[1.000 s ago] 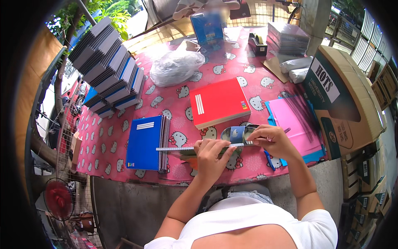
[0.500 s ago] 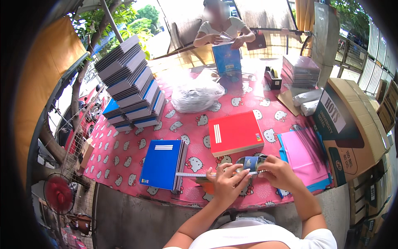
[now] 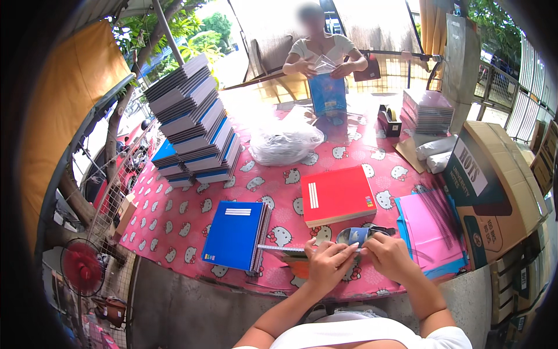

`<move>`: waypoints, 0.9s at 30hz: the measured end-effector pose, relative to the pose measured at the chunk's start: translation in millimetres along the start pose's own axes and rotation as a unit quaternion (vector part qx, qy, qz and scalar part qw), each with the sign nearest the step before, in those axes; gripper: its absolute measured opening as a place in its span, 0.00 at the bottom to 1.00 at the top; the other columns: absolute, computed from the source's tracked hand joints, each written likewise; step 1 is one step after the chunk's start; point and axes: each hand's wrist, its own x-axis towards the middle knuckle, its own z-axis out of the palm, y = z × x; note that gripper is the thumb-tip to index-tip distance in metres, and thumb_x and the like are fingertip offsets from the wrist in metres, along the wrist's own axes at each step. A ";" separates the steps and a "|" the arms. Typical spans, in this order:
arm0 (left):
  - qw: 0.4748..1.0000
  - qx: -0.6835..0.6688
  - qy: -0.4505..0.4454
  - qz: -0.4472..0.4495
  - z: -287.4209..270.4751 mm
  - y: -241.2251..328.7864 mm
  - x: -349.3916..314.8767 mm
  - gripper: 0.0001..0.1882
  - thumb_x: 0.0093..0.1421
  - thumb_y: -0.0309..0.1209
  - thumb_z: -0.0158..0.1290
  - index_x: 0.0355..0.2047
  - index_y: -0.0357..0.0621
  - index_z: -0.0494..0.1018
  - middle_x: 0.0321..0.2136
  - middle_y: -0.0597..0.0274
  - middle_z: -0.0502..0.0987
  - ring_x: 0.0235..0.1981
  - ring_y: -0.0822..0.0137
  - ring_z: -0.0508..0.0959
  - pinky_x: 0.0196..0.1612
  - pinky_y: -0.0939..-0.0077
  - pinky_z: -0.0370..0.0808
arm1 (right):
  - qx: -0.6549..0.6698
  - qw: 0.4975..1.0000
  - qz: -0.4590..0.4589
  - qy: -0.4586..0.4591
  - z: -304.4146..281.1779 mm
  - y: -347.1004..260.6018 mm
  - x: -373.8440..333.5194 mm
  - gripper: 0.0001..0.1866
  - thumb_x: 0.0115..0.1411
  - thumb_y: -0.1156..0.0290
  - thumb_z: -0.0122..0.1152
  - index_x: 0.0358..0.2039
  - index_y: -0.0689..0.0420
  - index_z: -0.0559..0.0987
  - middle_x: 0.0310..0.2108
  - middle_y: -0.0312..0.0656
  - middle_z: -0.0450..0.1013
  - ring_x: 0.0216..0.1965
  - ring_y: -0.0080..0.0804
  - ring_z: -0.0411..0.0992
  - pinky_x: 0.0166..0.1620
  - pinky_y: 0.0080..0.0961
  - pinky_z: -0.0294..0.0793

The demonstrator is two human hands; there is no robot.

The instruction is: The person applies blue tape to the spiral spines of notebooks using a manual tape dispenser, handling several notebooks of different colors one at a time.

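My left hand [image 3: 332, 264] is closed over a long, thin, pale ridged strip [image 3: 282, 249], which runs left from my fingers toward a blue notebook [image 3: 232, 235]. Under the strip, partly hidden by that hand, shows a flat thing with an orange patch [image 3: 299, 269]; its kind is unclear. My right hand [image 3: 388, 255] pinches at the strip's right end, its fingertips close to those of my left. Just behind my fingers sits a rounded thing with a blue printed band [image 3: 351, 235], partly covered. A thick red notebook stack [image 3: 339, 195] lies beyond it.
Tall notebook stacks [image 3: 195, 125] stand far left, beside a white plastic bag [image 3: 285, 142]. Right are pink sheets [image 3: 427, 227] with dark coils, a cardboard box [image 3: 494, 198], a tape dispenser [image 3: 388, 122] and a pink stack [image 3: 427, 111]. Opposite, a person handles a blue packet [image 3: 327, 96].
My right hand has come lower and nearer to my left fingertips. The whole view has shifted slightly. Across the table, the person's hands have moved a little over the blue packet.
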 end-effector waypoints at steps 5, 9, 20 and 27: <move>1.000 0.001 0.006 0.003 1.8 -2.0 -2.2 0.14 0.50 0.34 0.62 0.39 0.57 0.81 0.29 0.74 0.79 0.32 0.73 0.75 0.52 0.57 0.53 | 0.025 1.000 0.011 0.011 0.0 -6.3 3.6 0.10 0.51 0.72 0.63 0.34 0.55 0.73 0.33 0.43 0.70 0.32 0.44 0.73 0.28 0.36 0.70; 1.000 0.011 0.015 0.000 2.3 -1.5 -2.7 0.14 0.49 0.34 0.63 0.38 0.55 0.81 0.28 0.72 0.80 0.32 0.73 0.76 0.53 0.58 0.53 | 0.017 0.997 0.030 0.065 0.9 -11.8 6.5 0.08 0.51 0.71 0.63 0.32 0.55 0.74 0.31 0.42 0.70 0.30 0.44 0.72 0.29 0.36 0.70; 0.998 -0.026 0.028 -0.041 -2.7 5.5 -2.0 0.16 0.44 0.32 0.65 0.37 0.51 0.80 0.30 0.70 0.80 0.34 0.71 0.77 0.50 0.63 0.59 | 0.053 0.993 -0.106 -0.016 7.5 34.7 13.8 0.07 0.51 0.71 0.62 0.30 0.58 0.76 0.30 0.47 0.72 0.35 0.45 0.72 0.35 0.36 0.73; 0.998 0.034 -0.015 -0.041 -11.7 -4.4 -6.5 0.17 0.40 0.33 0.66 0.34 0.51 0.80 0.35 0.68 0.80 0.39 0.70 0.77 0.55 0.59 0.57 | -0.215 0.937 0.029 -0.274 101.6 146.7 -1.1 0.13 0.52 0.64 0.59 0.36 0.56 0.76 0.33 0.45 0.74 0.32 0.42 0.77 0.31 0.39 0.77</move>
